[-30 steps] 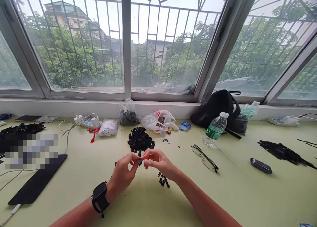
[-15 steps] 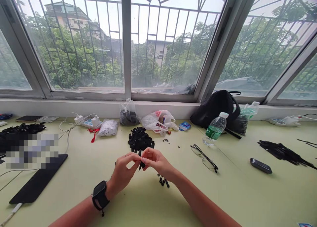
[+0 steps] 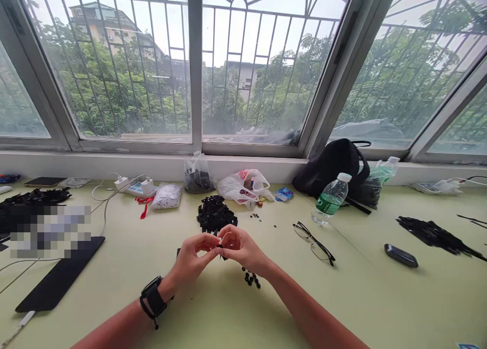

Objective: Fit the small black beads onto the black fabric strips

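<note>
My left hand and my right hand meet at the middle of the table, fingertips pinched together. Between them is a small black strip, mostly covered by the fingers. It looks like the pieces in the pile of black strips just beyond my hands. Below my right wrist lie several small round black pieces, like buttons or snaps. A black watch is on my left wrist.
Eyeglasses and a water bottle stand to the right, near a black bag. A black case lies farther right. Plastic bags line the windowsill side. On the left are cables and a dark flat panel.
The left hand has turned and its thumb has moved in closer to the right fingertips. The black strip, which stood upright between the fingers, is now mostly covered.
</note>
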A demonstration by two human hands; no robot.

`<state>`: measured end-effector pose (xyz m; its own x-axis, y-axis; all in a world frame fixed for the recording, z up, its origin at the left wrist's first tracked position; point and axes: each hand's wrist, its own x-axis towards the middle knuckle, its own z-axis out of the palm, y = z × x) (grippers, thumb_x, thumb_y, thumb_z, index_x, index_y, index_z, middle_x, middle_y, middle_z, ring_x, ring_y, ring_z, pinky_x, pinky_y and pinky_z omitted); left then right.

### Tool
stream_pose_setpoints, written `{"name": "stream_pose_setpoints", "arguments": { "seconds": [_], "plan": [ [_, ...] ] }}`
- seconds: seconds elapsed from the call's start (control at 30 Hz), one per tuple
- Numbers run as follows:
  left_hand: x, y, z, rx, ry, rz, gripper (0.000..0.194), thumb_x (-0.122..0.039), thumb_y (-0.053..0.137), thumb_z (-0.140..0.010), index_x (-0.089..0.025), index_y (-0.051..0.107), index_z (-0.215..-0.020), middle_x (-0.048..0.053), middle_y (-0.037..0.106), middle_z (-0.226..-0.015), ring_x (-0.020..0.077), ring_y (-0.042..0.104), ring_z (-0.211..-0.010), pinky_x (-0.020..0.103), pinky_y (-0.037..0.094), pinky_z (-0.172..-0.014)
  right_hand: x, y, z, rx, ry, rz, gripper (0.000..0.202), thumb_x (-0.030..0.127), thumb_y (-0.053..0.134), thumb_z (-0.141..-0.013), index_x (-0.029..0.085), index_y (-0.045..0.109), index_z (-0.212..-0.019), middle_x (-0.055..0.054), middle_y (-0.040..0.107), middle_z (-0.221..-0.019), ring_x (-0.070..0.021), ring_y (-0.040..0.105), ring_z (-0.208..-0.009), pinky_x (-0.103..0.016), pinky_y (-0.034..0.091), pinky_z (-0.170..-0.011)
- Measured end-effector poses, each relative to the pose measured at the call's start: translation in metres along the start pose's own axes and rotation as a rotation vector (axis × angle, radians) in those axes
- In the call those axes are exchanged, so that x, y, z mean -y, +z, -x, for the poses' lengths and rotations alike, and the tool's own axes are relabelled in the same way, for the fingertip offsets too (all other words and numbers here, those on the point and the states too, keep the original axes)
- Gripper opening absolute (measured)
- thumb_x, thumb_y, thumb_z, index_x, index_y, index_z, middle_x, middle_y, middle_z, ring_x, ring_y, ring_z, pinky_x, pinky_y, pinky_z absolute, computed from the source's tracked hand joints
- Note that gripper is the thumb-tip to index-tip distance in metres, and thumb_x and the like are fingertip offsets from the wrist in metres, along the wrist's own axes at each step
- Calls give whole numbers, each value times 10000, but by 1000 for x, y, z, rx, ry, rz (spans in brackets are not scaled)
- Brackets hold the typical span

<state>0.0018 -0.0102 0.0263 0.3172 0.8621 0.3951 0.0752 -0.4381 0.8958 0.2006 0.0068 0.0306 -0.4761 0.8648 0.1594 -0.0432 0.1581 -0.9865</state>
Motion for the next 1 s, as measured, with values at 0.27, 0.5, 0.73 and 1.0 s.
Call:
{"name": "stream_pose_setpoints", "arguments": {
  "seconds": [0.27, 0.5, 0.73, 1.0],
  "plan": [
    [8, -3, -3, 26, -48, 34, 192, -354, 687, -908, -167, 729, -908, 65, 746, -870, 190, 704, -803, 317, 592, -773, -2, 1, 0, 13, -35, 23, 388, 424, 826, -777, 197, 603, -999, -4, 645, -832, -144, 591, -717, -283, 473, -659],
    [7, -2, -2, -2, 41, -121, 220, -329, 642, -928, -217, 749, -1084, 56, 684, -895, 176, 670, -801, 287, 580, -704, -4, -4, -2, -61, -25, 92, 359, 416, 817, -792, 184, 611, -973, 7, 629, -740, -147, 596, -688, -256, 433, -595],
    [4, -4, -1, 126, -48, -177, 283, -404, 562, -974, -213, 767, -937, 63, 657, -915, 177, 635, -836, 237, 522, -646, 1, -4, -2, -16, -65, 15, 334, 398, 818, -800, 176, 613, -943, -22, 657, -844, -147, 604, -738, -286, 495, -681],
    [4, -5, -2, 126, -49, -239, 331, -448, 515, -997, -187, 677, -874, 31, 659, -825, 160, 567, -756, 260, 453, -681, 2, -1, 2, 58, 35, 227, 362, 531, 691, -888, 174, 634, -913, 1, 610, -767, -120, 542, -623, -238, 429, -556]
  ]
}}
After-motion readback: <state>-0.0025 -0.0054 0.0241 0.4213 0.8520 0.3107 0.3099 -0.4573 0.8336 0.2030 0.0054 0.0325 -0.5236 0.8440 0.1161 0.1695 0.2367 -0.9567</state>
